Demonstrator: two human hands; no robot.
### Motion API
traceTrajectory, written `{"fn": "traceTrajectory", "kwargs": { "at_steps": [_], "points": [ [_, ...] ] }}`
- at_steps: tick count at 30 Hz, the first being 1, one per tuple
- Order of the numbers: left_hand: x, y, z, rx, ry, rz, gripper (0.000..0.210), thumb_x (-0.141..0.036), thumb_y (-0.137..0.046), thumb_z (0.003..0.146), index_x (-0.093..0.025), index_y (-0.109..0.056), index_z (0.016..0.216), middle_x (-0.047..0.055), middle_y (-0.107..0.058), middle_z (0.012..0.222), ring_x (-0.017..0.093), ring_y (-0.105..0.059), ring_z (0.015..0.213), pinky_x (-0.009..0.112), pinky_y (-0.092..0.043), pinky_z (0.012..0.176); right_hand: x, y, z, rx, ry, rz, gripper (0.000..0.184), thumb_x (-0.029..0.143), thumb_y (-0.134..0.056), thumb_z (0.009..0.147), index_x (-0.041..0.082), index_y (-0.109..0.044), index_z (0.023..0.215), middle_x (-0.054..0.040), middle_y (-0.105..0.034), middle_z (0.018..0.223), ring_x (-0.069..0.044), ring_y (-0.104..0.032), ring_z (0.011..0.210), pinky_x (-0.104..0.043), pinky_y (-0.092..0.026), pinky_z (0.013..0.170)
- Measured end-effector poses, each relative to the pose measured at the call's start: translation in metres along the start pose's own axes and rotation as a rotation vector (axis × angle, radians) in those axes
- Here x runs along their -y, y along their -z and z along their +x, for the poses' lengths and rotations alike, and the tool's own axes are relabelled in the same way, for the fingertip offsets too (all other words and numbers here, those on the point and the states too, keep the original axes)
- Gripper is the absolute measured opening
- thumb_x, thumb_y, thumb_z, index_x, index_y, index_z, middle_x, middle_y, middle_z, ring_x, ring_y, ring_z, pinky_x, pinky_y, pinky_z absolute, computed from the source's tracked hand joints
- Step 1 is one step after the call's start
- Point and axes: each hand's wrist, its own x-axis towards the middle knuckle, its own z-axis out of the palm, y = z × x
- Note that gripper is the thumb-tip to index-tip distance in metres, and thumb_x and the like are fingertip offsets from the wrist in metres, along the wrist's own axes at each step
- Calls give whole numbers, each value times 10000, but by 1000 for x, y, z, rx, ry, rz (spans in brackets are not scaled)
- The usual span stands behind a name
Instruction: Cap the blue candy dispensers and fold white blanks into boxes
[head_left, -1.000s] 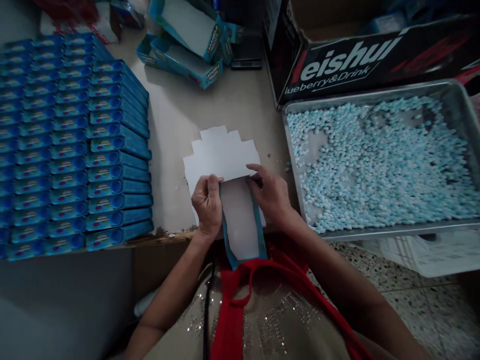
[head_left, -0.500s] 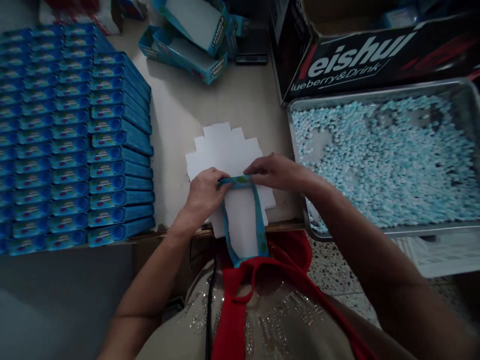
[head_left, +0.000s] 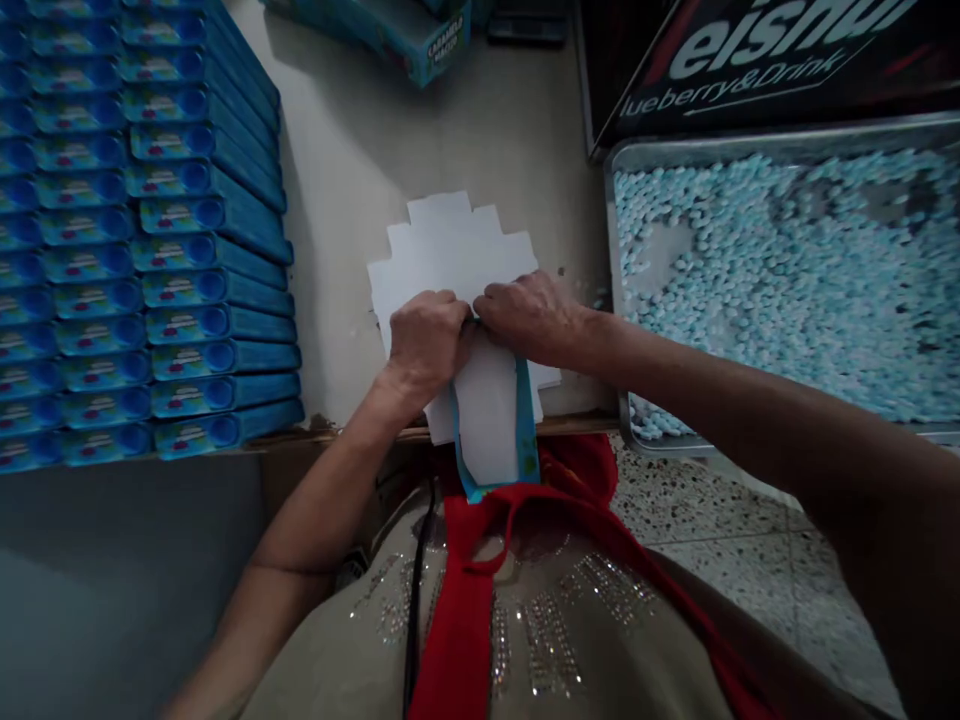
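A shallow blue cardboard box [head_left: 487, 425] with a white inside lies in front of me, its near end over the table edge against my red apron. My left hand [head_left: 431, 340] is closed on the left part of its far end. Close beside it, my right hand [head_left: 529, 318] has its fingers bent over the right part of that end. The hands nearly meet and hide most of the far wall. Under the box lie flat white card blanks [head_left: 457, 245] with stepped edges, partly covered by my hands.
At left stand stacked blue boxes [head_left: 180, 290]. A metal tray [head_left: 616, 250] of pale blue and white pieces [head_left: 795, 300] is at right. Behind it is a black carton [head_left: 742, 70]. More open blue boxes [head_left: 405, 40] lie at the back, near a dark flat device [head_left: 527, 25].
Both hands have come together at the middle of the box's far end, covering the blue strip seen before. The view has shifted closer to the table.
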Motion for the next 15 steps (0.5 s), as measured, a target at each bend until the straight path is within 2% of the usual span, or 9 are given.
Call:
{"fn": "traceTrajectory", "kwargs": {
  "at_steps": [2, 5, 7, 9, 11, 13, 15],
  "points": [
    [3, -7, 8, -49, 17, -82, 99, -212, -689, 818, -223, -727, 728, 84, -690, 812, 301, -668, 913, 447, -509, 877, -6, -2, 9, -7, -33, 34, 103, 211, -654, 942, 163, -743, 922, -128, -751, 967, -304, -706, 978, -390, -466, 825],
    [6, -12, 26, -166, 79, -270, 50, -177, -756, 777, -220, -745, 799, 60, -695, 840, 298, -665, 998, 432, -508, 938, -21, -6, 19, -87, -77, 111, 171, 298, -707, 926, 135, -727, 879, -113, -743, 982, -331, -692, 1093, -426, -469, 912],
    [8, -4, 35, -209, 111, -416, 145, -162, -802, 762, -212, -756, 891, 42, -697, 859, 277, -669, 1021, 403, -519, 938, -33, -12, 18, -189, -114, 176, 241, 358, -681, 959, 144, -711, 852, -102, -751, 985, -322, -684, 1125, -429, -467, 931],
    [11, 13, 33, -239, 122, -526, 205, -186, -820, 790, -210, -754, 983, 27, -703, 882, 242, -682, 1001, 364, -536, 910, -44, -19, 13, -250, -160, 198, 342, 396, -585, 1024, 143, -699, 822, -101, -754, 974, -299, -688, 1126, -409, -459, 925],
    [15, 34, 12, -269, 126, -555, 214, -244, -833, 819, -224, -751, 1016, 19, -714, 896, 212, -692, 960, 331, -549, 875, -53, -25, 5, -269, -215, 161, 362, 397, -563, 1035, 140, -700, 819, -111, -752, 954, -289, -700, 1090, -403, -459, 903],
    [17, 51, -23, -307, 139, -511, 194, -298, -843, 828, -239, -760, 992, 23, -729, 904, 204, -697, 916, 329, -559, 866, -57, -25, -3, -274, -276, 125, 261, 373, -678, 974, 146, -703, 847, -121, -752, 944, -302, -706, 1042, -418, -472, 883],
    [16, 59, -63, -359, 136, -448, 168, -358, -827, 855, -249, -770, 969, 38, -745, 936, 217, -699, 926, 358, -560, 910, -57, -20, -11, -278, -323, 107, 211, 342, -775, 911, 143, -704, 901, -143, -753, 976, -328, -699, 1039, -446, -476, 881]
  ]
}}
